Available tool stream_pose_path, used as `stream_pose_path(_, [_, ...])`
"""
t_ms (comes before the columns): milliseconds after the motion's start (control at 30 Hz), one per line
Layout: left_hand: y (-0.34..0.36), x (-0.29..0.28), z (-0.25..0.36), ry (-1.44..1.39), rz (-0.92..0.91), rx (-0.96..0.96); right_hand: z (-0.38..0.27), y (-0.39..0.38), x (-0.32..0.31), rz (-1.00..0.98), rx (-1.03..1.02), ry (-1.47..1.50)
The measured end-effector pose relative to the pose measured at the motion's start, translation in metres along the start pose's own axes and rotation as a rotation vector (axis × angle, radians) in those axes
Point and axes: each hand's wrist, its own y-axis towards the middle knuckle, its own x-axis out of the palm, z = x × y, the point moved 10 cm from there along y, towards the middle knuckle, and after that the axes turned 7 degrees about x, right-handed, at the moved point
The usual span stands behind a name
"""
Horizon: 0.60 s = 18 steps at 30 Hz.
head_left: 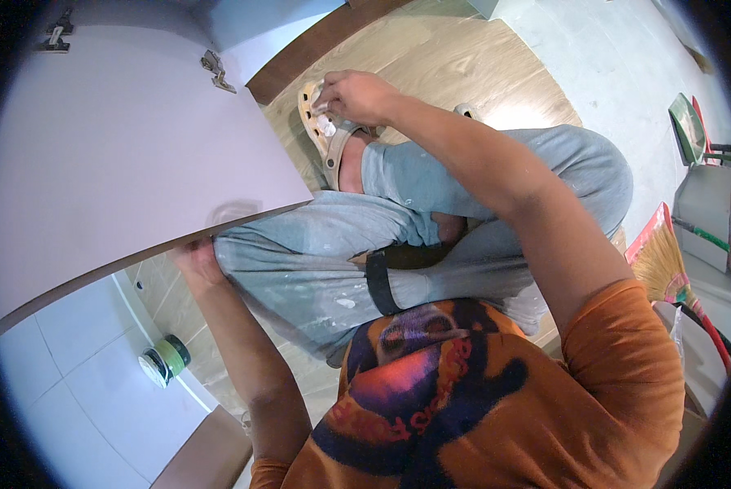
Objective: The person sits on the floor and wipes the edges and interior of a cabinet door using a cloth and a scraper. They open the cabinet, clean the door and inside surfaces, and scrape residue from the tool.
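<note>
My right hand reaches out over a beige clog on my foot. Its fingers are bent together at the front of the shoe, by small white bits; what they pinch, if anything, is too small to make out. A large pale cabinet door spreads across the left, with two metal hinges near its far edge. Beside my knee, my left hand is at the door's lower edge, which hides most of its fingers.
A roll of green and white tape is at the lower left, by pale tiles. On the right are a straw broom and a green dustpan. Wood-look flooring lies beyond my feet.
</note>
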Motion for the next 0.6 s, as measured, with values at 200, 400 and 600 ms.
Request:
stream_pose_path(200, [-0.069, 0.005, 0.026, 0.21, -0.107, 0.177, 0.058, 0.016, -0.038, -0.213, 0.319, 0.458])
stream_pose_path(400, [-0.26, 0.064, -0.046, 0.859, -0.68, -0.225, 0.008, -0.014, -0.031, -0.713, 0.325, 0.939])
stream_pose_path(600, [-0.274, 0.139, -0.112, 0.387, -0.594, -0.481, -0.014, -0.039, -0.022, -0.931, 0.323, 1.017])
